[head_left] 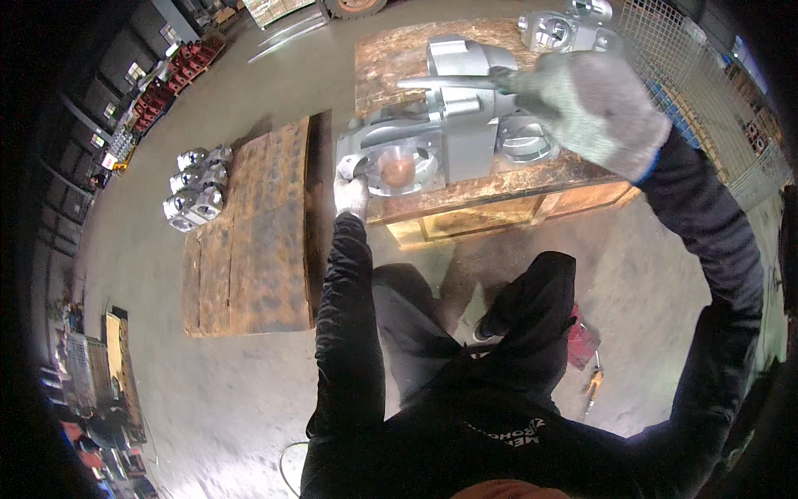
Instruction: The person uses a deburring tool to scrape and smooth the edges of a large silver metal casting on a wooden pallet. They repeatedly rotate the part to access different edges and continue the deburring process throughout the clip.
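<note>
A: Head view first: what sits in the middle?

B: A large grey metal casting [453,125], lying on a worn wooden tabletop [532,179] that looks like a raised crate. Its round flanged opening faces the front edge, with a reddish-brown patch showing inside the bore.

A: And the hands?

B: Both gloved, and well apart. The left hand [351,193] is at the rim of that round flange, at the tabletop's front left corner, fingers curled against the metal. The right hand [586,104], in a grey knit glove, is raised over the casting's right side and closed around a slim metal tool [449,82] that lies across the top of the casting, pointing left.

A: What else is around?

B: A second casting [569,27] stands at the far right corner of the tabletop. Left of it, on the concrete floor [241,391], lies a flat wooden pallet [258,241], and just beside its far left corner is a cluster of small metal fittings [198,187]. A wire mesh cage [706,108] runs along the right. Near the person's feet, a red tool [582,345] rests on the floor.
</note>
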Motion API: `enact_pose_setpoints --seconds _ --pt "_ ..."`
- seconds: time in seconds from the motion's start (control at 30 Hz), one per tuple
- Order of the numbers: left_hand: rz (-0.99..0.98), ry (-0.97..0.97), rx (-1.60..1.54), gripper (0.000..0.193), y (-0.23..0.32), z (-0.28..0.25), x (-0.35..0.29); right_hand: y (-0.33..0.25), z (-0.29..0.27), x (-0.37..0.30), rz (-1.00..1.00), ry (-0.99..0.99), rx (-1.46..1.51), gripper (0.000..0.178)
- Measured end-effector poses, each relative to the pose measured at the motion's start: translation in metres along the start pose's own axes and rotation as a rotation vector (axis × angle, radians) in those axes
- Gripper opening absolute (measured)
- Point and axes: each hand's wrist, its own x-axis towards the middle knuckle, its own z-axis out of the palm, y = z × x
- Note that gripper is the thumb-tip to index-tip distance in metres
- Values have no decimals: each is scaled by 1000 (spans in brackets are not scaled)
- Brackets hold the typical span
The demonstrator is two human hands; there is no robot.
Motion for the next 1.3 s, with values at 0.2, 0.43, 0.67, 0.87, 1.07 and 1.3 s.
enact_pose_setpoints --seconds 0.2,0.43,0.67,0.87,1.07,1.3 --pt "162 25 149 34 -18 -17 -20 34 4 15 -342 244 292 31" --pt "74 55 159 61 -39 -7 -22 53 -7 33 -268 308 -239 39" --pt "34 115 177 70 -32 -26 -38 33 -7 16 -115 192 -95 34" --pt "52 46 107 73 -19 -5 -45 15 -6 6 -75 194 -171 31" --pt "76 106 109 66 -57 -37 -31 -18 6 -9 23 128 132 30" --pt "44 130 223 56 -6 5 -59 -37 -5 -46 69 51 -310 26"
